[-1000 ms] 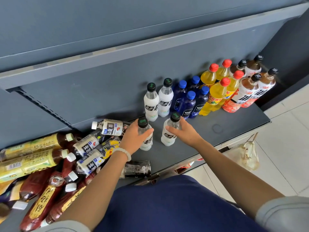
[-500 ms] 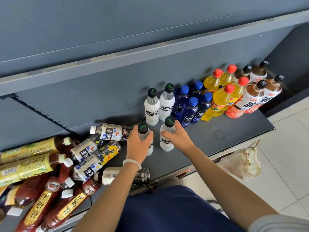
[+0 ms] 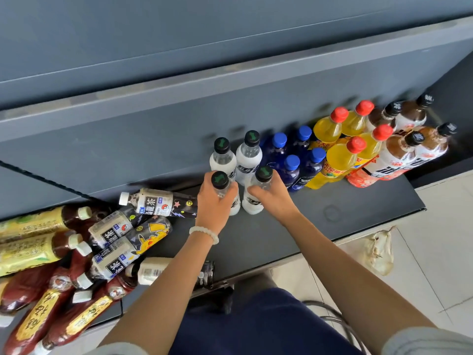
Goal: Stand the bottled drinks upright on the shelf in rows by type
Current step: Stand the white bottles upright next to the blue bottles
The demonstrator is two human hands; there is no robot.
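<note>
The left hand [image 3: 213, 201] curls around one white black-capped bottle [image 3: 222, 190]; the right hand [image 3: 273, 198] grips another white bottle [image 3: 257, 193] beside it. Both stand upright on the shelf [image 3: 345, 213], just near of two matching bottles [image 3: 236, 156]. Left lies a heap of tea bottles [image 3: 84, 252].
</note>
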